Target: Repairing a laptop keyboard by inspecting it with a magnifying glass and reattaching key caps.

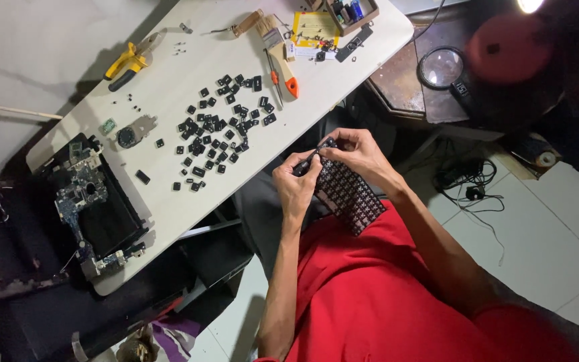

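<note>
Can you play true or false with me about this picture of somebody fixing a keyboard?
1. Both hands, the left hand and the right hand, hold the keyboard. True.
2. The loose black keys lie on the floor. False: they are scattered on the white table.
3. The pliers have yellow handles. True.
4. The person wears a blue shirt. False: the shirt is red.
5. The magnifying glass lies among the keys. False: it rests on a dark surface beside the white table.
</note>
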